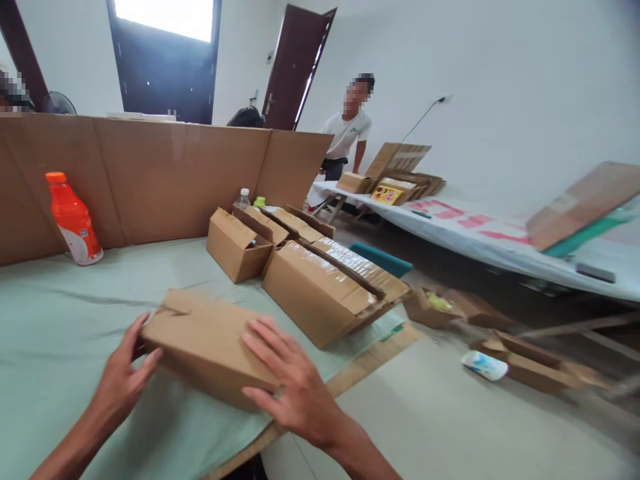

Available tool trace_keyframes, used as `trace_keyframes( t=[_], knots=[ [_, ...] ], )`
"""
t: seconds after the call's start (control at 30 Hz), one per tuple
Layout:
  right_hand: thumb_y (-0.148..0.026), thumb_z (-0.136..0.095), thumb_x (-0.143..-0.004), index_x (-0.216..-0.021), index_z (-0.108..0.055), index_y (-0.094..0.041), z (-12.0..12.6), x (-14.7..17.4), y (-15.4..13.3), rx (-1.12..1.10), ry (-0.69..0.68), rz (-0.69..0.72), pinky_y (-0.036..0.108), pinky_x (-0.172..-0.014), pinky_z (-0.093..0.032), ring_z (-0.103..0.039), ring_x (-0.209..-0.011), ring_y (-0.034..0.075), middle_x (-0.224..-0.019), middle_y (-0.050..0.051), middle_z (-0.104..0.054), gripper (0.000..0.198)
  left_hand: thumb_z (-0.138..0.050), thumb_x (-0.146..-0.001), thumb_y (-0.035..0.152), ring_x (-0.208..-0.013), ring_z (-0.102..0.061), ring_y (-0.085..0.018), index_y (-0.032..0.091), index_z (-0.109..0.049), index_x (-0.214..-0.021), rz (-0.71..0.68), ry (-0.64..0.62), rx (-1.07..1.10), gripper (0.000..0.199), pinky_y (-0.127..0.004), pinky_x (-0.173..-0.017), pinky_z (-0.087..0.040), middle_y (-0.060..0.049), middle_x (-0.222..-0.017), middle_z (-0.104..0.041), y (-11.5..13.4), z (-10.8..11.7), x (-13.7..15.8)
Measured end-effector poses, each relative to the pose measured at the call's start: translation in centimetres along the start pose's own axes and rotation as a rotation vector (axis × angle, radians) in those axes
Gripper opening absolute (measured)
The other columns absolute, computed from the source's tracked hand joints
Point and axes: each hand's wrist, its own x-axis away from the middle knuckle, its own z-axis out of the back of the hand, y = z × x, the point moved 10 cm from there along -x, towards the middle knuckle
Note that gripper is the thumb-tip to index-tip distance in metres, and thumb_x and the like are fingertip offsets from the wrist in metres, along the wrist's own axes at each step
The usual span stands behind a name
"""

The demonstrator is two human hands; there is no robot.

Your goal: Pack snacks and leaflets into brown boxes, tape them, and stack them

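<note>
A brown cardboard box (210,333) sits low over the near part of the green-covered table, between my two hands. My left hand (127,373) grips its left end, with the thumb on the near side and the fingers around the far corner. Over the right end lies my right hand (295,383), fingers on the top face and thumb against the near side. The box's top looks closed; its edges are slightly blurred. Whether its underside touches the cloth I cannot tell.
Several cardboard boxes (315,290) stand together at the table's right edge. An orange bottle (75,220) stands before a tall cardboard screen (180,180). Open boxes (525,360) and a white cup-like container (485,366) lie on the floor. A person (347,133) stands by another table (450,223).
</note>
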Motion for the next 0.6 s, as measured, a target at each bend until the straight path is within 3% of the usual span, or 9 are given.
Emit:
trace_keyframes(
  t=[0.07, 0.17, 0.3, 0.43, 0.6],
  knots=[
    [-0.041, -0.066, -0.098, -0.155, -0.050, -0.022, 2.4, 2.6, 2.8, 0.142, 0.116, -0.116, 0.055, -0.114, -0.049, -0.049, -0.148, 0.036, -0.155, 0.017, -0.058, 0.062, -0.066, -0.096, 0.048, -0.111, -0.075, -0.030, 0.020, -0.046, -0.154, -0.007, -0.044, 0.047, 0.067, -0.047, -0.090, -0.067, -0.018, -0.144, -0.063, 1.4, -6.3, -4.3],
    [-0.045, -0.058, -0.103, -0.154, -0.048, -0.021, 4.1, 4.7, 6.1, 0.320, 0.231, -0.248, 0.060, -0.111, -0.049, -0.053, -0.144, 0.038, -0.150, 0.019, -0.060, 0.058, -0.072, -0.098, 0.039, -0.122, -0.067, -0.032, 0.020, -0.050, -0.151, -0.008, -0.068, 0.072, 0.060, -0.050, -0.094, -0.064, -0.017, -0.151, -0.055, 2.2, -14.6, -8.6],
    [-0.051, -0.053, -0.104, -0.150, -0.050, -0.017, 4.0, 4.1, 8.9, 0.438, 0.303, -0.311, 0.060, -0.106, -0.051, -0.056, -0.137, 0.041, -0.144, 0.023, -0.062, 0.057, -0.070, -0.101, 0.037, -0.129, -0.062, -0.033, 0.021, -0.055, -0.146, -0.069, -0.162, 0.071, 0.049, -0.056, -0.104, -0.057, -0.014, -0.149, -0.056, 3.0, -22.3, -9.3],
    [-0.051, -0.051, -0.104, -0.146, -0.053, -0.015, 3.0, 2.5, 11.2, 0.490, 0.309, -0.424, 0.061, -0.098, -0.053, -0.058, -0.133, 0.043, -0.144, 0.025, -0.062, 0.056, -0.071, -0.101, 0.038, -0.137, -0.057, -0.035, 0.022, -0.056, -0.147, -0.182, -0.331, -0.013, 0.051, -0.061, -0.112, -0.051, -0.014, -0.156, -0.052, 3.6, -26.1, -7.5],
    [-0.051, -0.049, -0.104, -0.154, -0.047, -0.018, 3.1, 2.6, 10.5, 0.497, 0.320, -0.453, 0.065, -0.099, -0.052, -0.055, -0.137, 0.046, -0.152, 0.027, -0.055, 0.060, -0.073, -0.099, 0.042, -0.145, -0.049, -0.038, 0.022, -0.055, -0.148, -0.345, -0.564, -0.156, 0.056, -0.066, -0.119, -0.042, -0.014, -0.161, -0.048, 3.4, -26.8, -4.5]
  ],
)
